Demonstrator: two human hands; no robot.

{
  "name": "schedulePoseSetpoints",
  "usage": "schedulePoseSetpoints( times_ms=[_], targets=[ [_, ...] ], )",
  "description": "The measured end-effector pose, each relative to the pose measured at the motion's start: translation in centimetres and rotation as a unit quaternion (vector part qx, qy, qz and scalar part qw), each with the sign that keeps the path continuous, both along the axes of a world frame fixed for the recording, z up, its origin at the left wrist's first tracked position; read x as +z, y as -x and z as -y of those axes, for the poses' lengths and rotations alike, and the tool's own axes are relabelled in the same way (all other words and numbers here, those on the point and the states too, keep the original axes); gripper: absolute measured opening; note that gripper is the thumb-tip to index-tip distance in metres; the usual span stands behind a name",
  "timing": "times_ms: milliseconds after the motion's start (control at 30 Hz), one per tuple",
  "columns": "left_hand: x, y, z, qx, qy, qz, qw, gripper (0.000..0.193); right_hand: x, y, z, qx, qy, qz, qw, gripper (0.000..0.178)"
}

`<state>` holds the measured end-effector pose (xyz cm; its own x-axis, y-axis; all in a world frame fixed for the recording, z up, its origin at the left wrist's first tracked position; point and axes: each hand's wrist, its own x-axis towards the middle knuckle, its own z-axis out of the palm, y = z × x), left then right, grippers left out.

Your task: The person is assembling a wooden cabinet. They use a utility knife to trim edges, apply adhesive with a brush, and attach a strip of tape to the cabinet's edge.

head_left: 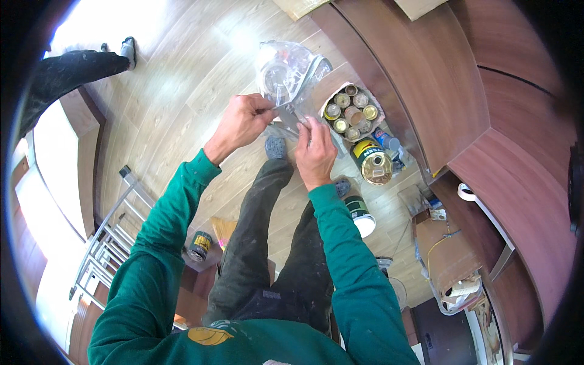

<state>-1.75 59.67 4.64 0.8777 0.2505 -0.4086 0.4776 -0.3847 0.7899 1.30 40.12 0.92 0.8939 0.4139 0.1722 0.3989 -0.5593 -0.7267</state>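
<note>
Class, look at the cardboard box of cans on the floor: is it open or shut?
Open. The cardboard box has its flaps spread, and the round tops of the cans inside show.

A person in green sleeves stood on a pale wood floor, seen from above. At the upper centre of the frame, the left hand (242, 121) and right hand (315, 152) both gripped a clear plastic bag (289, 73). Just right of the bag sat an open box of small tins (351, 112), with a large yellow-labelled can (372, 161) below it. A folded stepladder (106, 243) lay at lower left.
</note>
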Motion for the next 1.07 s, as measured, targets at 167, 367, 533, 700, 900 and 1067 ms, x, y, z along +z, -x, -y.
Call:
schedulePoseSetpoints(
  times_ms=[167, 367, 533, 700, 900, 1067],
  targets=[
    [0.6, -0.1, 0.4, 0.016, 0.003, -0.017, 1.0, 0.017, 0.2, -0.4, -0.4, -0.003, 0.01, 0.013, 1.0, 0.014],
    [0.0, -0.1, 0.0, 0.04, 0.0, 0.003, 0.999, 0.016, 1.6, -0.7, 0.1, -0.007, -0.029, -0.006, 1.0, 0.014],
    [-2.4, 0.1, -1.9, -0.043, -0.091, 0.029, 0.994, 0.017, 4.6, 0.2, 4.4, -0.157, -0.136, -0.094, 0.974, 0.01],
    [-9.9, -2.8, -2.8, -0.097, -0.127, 0.015, 0.987, 0.017, 5.4, 1.3, 11.9, -0.298, -0.197, -0.223, 0.907, 0.017],
    [-21.1, -7.4, -0.6, -0.179, -0.127, 0.0, 0.976, 0.017, 3.6, 7.5, 18.8, -0.373, -0.139, -0.334, 0.854, 0.015],
    [-19.4, -6.2, -0.7, -0.155, -0.214, -0.009, 0.965, 0.025, 6.3, 8.8, 19.3, -0.403, -0.193, -0.562, 0.696, 0.019]
  ],
)
